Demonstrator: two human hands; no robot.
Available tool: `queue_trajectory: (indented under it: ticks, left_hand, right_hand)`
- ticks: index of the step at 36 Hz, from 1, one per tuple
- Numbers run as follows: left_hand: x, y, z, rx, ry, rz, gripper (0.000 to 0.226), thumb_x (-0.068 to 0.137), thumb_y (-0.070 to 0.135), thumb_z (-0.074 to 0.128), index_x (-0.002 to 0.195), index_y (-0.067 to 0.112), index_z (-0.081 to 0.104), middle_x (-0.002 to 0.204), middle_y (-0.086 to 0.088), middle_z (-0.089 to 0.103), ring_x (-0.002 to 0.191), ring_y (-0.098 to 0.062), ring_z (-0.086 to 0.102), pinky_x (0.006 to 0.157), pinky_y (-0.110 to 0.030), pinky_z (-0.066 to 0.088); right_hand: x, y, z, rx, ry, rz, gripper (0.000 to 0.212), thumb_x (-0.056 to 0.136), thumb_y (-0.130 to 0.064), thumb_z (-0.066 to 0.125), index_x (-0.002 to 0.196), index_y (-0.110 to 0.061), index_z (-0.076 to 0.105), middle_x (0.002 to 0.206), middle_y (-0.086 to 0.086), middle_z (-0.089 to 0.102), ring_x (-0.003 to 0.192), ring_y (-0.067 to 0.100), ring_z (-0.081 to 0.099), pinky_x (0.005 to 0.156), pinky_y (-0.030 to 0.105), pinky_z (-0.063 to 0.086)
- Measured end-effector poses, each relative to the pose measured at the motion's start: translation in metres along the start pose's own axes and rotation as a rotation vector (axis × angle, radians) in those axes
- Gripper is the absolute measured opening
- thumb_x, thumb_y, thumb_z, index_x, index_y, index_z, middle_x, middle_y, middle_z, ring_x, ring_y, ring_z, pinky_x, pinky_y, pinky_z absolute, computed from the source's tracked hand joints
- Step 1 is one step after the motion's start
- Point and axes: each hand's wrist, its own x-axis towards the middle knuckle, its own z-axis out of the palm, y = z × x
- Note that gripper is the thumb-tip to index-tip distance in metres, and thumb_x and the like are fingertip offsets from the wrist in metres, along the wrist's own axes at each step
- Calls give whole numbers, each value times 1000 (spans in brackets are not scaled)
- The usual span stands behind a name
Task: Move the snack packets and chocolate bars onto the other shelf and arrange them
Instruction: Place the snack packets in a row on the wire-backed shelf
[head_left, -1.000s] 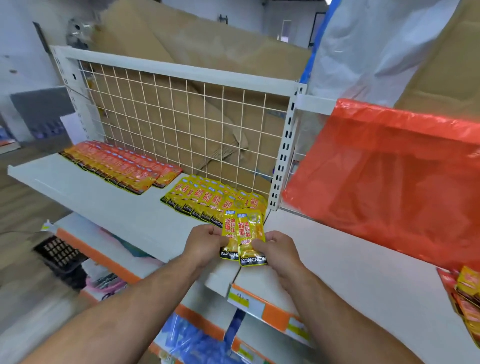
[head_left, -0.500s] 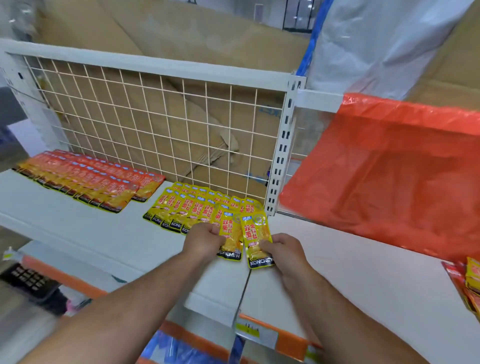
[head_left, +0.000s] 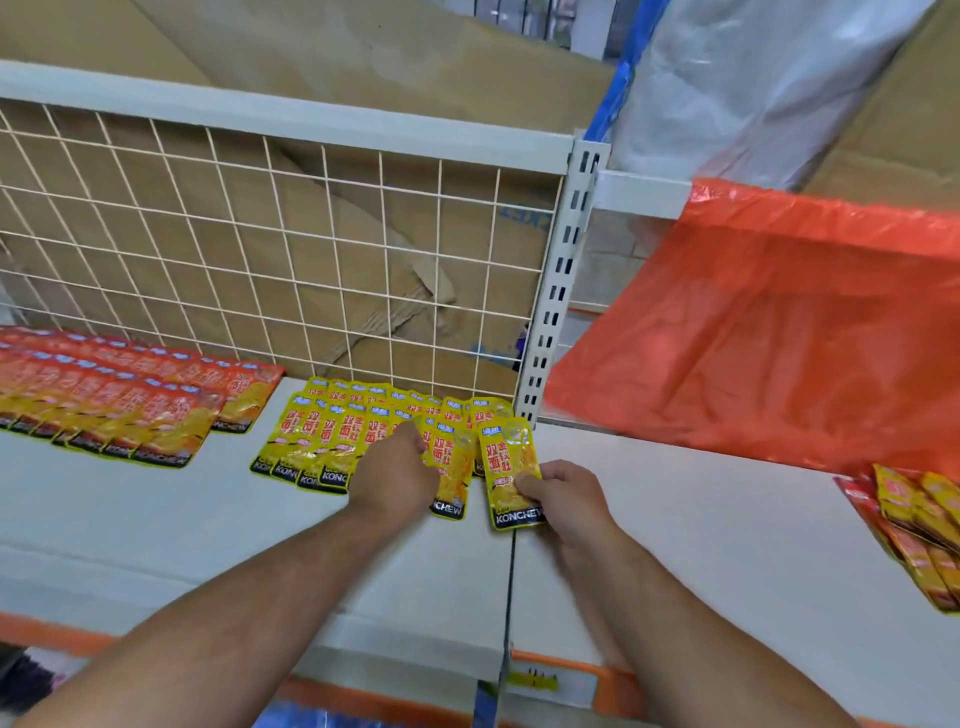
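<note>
Two rows of yellow snack packets (head_left: 332, 436) lie overlapped on the left white shelf (head_left: 156, 514), in front of the wire grid. My left hand (head_left: 397, 470) presses down on a yellow packet (head_left: 451, 467) at the right end of the front row. My right hand (head_left: 563, 496) pinches the lower edge of another yellow packet (head_left: 508, 470), which lies flat by the gap between the two shelves. Orange-red snack packets (head_left: 119, 405) sit in rows at the far left.
A wire grid back panel (head_left: 270, 249) and a slotted white upright (head_left: 558, 291) stand behind the packets. An orange plastic sheet (head_left: 769, 322) drapes over the right shelf (head_left: 701, 530). A loose pile of packets (head_left: 919, 525) lies at the right edge. Cardboard fills the background.
Both hands moved forward and lowered the two yellow packets from the air onto the shelf, spreading them apart at the right end of the front row. The view has come closer.
</note>
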Motion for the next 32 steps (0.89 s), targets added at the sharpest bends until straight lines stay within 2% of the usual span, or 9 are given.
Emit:
queue_trajectory:
  ticks: [4,9,13,15,18,21,24,27,32]
  left_hand:
    - [3,0,-1,74,-4,59,25,78,24,67,100,22,53,92,-1,66,90,-29,62,65,-29,41]
    - [3,1,-3,91,28,120,19,84,30,64,93,21,50,87,1,65,81,-26,58,62,-30,40]
    - [2,0,-5,106,100,209,19,88,32,62,99,19,55,96,0,61,89,-25,58,67,-33,46]
    - [3,-3,-3,139,162,294,25,85,31,66,102,14,59,98,-4,60,95,-28,57,72,-37,49]
    - [6,-9,0,225,236,398,34,74,28,76,101,10,66,96,-9,63,91,-35,59,73,-41,50]
    - [5,-12,-2,267,266,431,40,72,32,77,106,12,68,102,-6,65,94,-33,59,76,-42,50]
    - [3,-15,-4,272,265,446,41,72,33,76,108,14,68,104,-5,65,95,-31,59,77,-42,49]
    - [0,-19,-4,265,246,440,41,74,35,71,109,14,68,104,-5,65,97,-31,58,78,-43,49]
    - [-4,-22,-5,267,204,410,43,72,37,63,108,15,69,104,-5,66,97,-31,59,76,-43,50]
  right_hand:
    - [-2,1,3,16,21,23,11,82,-8,77,83,-8,66,77,11,71,64,20,64,63,28,47]
    - [-4,-1,10,13,40,31,15,83,-4,75,79,-10,62,74,8,70,59,16,63,57,24,48]
    - [-5,-4,21,-7,26,38,16,81,-1,75,82,-8,61,86,23,72,68,25,66,69,40,56]
    - [-5,-6,26,14,9,53,16,82,1,74,84,-7,60,81,19,69,67,26,65,68,42,56]
    - [-2,-8,35,2,13,64,17,81,0,75,87,-8,61,82,17,68,68,26,65,70,44,57]
    - [1,-8,43,-91,51,65,22,78,-8,78,79,-14,57,78,11,63,65,25,61,60,40,57]
    - [-1,-11,47,-321,111,10,33,78,-22,77,65,-18,48,70,1,55,70,24,56,66,40,53]
    - [-4,-13,46,-486,128,-15,30,83,-29,74,67,-17,51,71,-4,57,77,22,56,63,28,39]
    - [-5,-15,49,-590,125,-21,29,83,-37,71,70,-17,54,76,-3,63,77,23,59,56,27,37]
